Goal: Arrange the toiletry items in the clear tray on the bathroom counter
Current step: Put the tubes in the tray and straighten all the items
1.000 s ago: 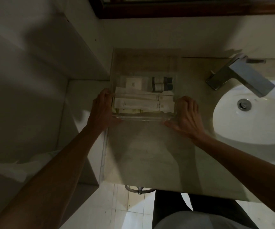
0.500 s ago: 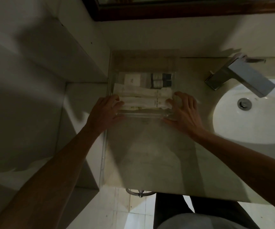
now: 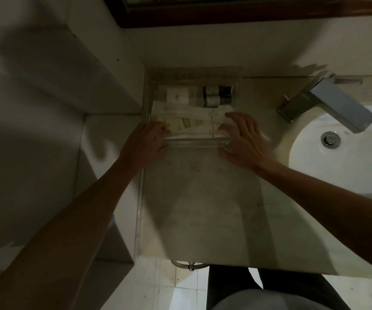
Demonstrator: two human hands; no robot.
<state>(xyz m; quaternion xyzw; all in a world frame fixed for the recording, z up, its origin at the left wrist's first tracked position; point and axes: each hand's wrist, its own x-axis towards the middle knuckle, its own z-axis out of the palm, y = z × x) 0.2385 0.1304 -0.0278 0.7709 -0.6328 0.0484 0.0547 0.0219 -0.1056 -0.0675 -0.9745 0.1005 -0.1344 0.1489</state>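
Note:
The clear tray [image 3: 194,143] sits at the counter's back left corner, against the wall. Inside it lie long white packets [image 3: 191,121] at the front, a white square box [image 3: 177,96] behind them on the left, and small dark bottles [image 3: 218,95] on the right. My left hand [image 3: 147,142] covers the tray's front left corner, fingertips touching the packets. My right hand [image 3: 244,140] grips the front right corner, thumb along the front wall and fingers spread over the packets' right ends.
A square chrome faucet [image 3: 328,104] and a white basin [image 3: 348,157] lie to the right. The beige counter [image 3: 202,209] stretches toward me. A tiled ledge [image 3: 104,135] borders the left side. A dark mirror frame [image 3: 247,16] runs above.
The tray has slid away from me toward the back wall. Both hands have shifted from the tray's sides to its front corners, fingers now reaching onto the packets.

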